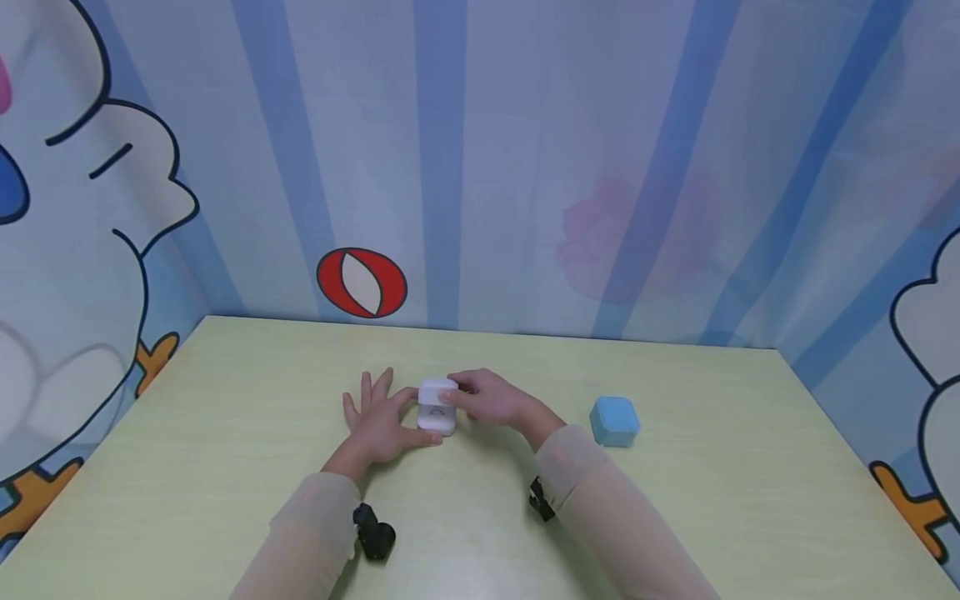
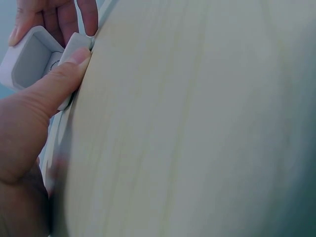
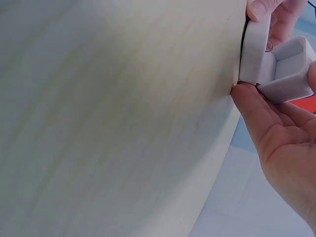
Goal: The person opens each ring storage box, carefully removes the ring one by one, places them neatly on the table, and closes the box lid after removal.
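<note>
A small white ring box stands on the table with its lid raised. My left hand pinches it, thumb on the front of the base and index finger near the back; the other fingers spread out. From the right, my right hand grips the raised lid between thumb and fingers. A thin ring shows inside the box in the right wrist view. In the left wrist view, my left thumb lies along the base and partly hides the inside.
A light blue rounded box sits on the table to the right of my right hand. The pale wooden table ends at the back against a blue striped cloth with cartoon figures.
</note>
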A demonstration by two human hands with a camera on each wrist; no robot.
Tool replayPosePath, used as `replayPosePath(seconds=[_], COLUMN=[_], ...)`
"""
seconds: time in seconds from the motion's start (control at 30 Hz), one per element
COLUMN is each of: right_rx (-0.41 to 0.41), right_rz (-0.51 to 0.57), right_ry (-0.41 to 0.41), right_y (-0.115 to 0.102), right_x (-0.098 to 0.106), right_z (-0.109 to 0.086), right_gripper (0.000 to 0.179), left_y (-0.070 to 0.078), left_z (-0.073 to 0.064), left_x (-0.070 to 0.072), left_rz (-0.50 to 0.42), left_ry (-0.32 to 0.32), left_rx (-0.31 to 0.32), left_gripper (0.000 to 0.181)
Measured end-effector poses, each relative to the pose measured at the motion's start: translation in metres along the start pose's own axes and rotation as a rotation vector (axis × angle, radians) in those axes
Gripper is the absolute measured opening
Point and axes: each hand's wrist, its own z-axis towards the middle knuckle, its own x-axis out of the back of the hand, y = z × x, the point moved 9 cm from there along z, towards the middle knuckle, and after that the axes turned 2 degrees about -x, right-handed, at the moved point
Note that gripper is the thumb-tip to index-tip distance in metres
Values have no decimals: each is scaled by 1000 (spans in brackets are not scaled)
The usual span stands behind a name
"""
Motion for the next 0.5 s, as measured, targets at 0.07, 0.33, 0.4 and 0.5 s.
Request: replayPosePath(seconds=[0.07, 0.33, 0.4, 0.5], right_rx=[-1, -17, -17, -13], right_rz=[0, 3, 2, 3], right_ry=[2, 0, -2, -4], right_y=[0, 1, 1, -1], right_x=[0, -1, -1, -1], right_z=[0, 1, 0, 0], right_gripper=[47, 50, 50, 49], left_y=[0, 1, 1, 1], left_z=[0, -2, -2, -1], left_x=[0, 1, 1, 1], left_rz=[-1, 1, 1, -1], left_ry=[0, -5, -7, -10], left_rx=[0, 2, 4, 6], left_gripper=[73, 73, 73, 73])
